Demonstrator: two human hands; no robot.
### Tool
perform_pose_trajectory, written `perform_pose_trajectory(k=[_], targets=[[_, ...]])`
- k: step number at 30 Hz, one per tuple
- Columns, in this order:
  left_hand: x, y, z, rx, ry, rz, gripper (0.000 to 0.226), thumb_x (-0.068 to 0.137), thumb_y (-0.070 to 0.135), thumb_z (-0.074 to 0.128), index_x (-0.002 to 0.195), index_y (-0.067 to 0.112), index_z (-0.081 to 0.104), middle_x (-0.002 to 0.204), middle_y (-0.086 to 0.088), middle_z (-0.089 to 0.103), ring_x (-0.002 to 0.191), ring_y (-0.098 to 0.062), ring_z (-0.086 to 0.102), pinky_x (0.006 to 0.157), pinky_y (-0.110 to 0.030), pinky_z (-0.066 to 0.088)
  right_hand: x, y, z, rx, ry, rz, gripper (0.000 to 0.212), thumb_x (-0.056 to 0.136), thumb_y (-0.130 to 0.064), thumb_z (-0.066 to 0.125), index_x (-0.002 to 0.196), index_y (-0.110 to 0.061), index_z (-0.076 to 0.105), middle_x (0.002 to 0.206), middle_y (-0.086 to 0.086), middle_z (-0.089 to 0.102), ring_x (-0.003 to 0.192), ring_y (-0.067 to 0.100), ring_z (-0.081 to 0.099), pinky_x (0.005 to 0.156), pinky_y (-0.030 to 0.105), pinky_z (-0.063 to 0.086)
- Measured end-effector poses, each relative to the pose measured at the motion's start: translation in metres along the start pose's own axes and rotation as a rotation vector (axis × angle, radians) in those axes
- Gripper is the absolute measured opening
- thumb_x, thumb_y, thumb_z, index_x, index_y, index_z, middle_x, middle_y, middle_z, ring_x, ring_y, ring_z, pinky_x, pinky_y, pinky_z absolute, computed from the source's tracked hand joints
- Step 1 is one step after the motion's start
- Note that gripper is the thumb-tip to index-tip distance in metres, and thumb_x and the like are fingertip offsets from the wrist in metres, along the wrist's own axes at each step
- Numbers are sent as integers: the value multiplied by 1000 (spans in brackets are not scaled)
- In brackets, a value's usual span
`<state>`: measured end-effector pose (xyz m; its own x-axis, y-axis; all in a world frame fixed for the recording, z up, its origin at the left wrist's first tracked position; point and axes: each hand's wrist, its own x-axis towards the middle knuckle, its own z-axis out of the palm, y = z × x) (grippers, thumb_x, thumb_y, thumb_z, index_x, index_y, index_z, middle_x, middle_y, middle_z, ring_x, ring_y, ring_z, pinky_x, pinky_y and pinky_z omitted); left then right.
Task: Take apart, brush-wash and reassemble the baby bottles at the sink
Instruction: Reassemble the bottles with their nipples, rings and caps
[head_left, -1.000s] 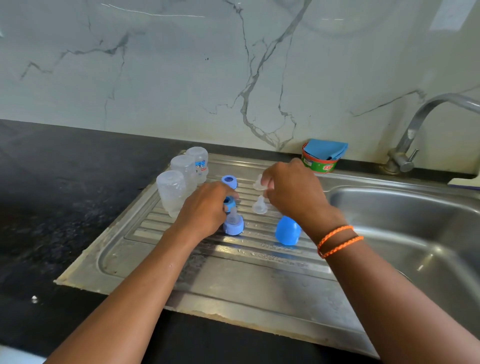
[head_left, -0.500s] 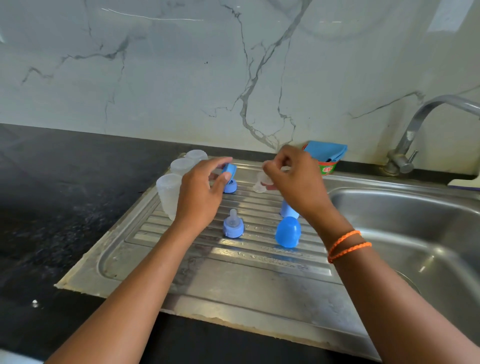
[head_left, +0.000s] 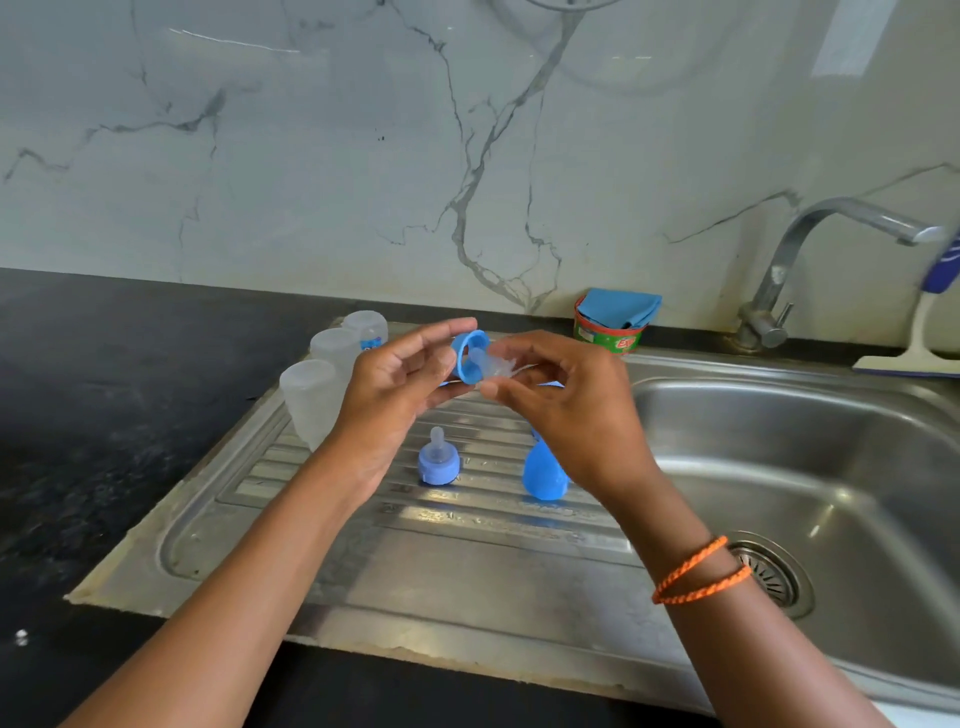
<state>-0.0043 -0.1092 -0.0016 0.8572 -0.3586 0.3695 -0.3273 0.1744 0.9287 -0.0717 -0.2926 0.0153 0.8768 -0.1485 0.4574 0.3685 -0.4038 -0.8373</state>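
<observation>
While the left hand (head_left: 400, 382) pinches a blue collar ring (head_left: 469, 357) above the draining board (head_left: 467, 561), the right hand (head_left: 566, 410) grips a clear teat (head_left: 496, 366) whose tip sits inside that ring, between both hands.

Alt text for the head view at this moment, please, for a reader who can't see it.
Above a steel draining board, the left hand grips a blue bottle ring while the right hand pinches a clear silicone teat at its opening. Below stand three upturned clear bottles, an assembled ring with teat and a blue cap.
</observation>
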Motion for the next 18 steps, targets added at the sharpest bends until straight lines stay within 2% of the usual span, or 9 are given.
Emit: perform_pose_trajectory(k=[4, 8, 12, 18], targets=[[-2, 1, 5, 63, -45, 8, 36, 105, 16, 58, 141, 19, 64, 125, -9, 74, 119, -29, 69, 102, -42, 56, -4, 0, 7, -42, 13, -77, 30, 80, -13, 93, 100, -7, 72, 82, 4, 73, 71, 9, 68, 69, 20, 58], [-3, 1, 6, 31, -41, -10, 33, 106, 15, 56, 137, 14, 66, 120, -9, 75, 114, -27, 71, 99, -41, 58, -1, 4, 6, 15, 13, -84, 18, 85, -6, 87, 99, -8, 77, 86, -1, 77, 76, 12, 73, 77, 28, 62], [-4, 1, 7, -2, -51, -28, 31, 107, 12, 54, 136, 10, 66, 125, -10, 74, 118, -30, 70, 100, -45, 57, -1, 7, 7, 23, 60, -71, 11, 92, 3, 76, 100, -5, 78, 87, -1, 79, 75, 13, 75, 77, 27, 63], [-6, 3, 15, -109, -101, -60, 35, 108, 12, 50, 139, 9, 63, 130, -14, 71, 118, -37, 69, 100, -43, 57, -3, 8, 6, -127, 259, -155, 5, 90, -15, 83, 90, -16, 78, 82, -11, 74, 69, 13, 68, 65, 30, 57]])
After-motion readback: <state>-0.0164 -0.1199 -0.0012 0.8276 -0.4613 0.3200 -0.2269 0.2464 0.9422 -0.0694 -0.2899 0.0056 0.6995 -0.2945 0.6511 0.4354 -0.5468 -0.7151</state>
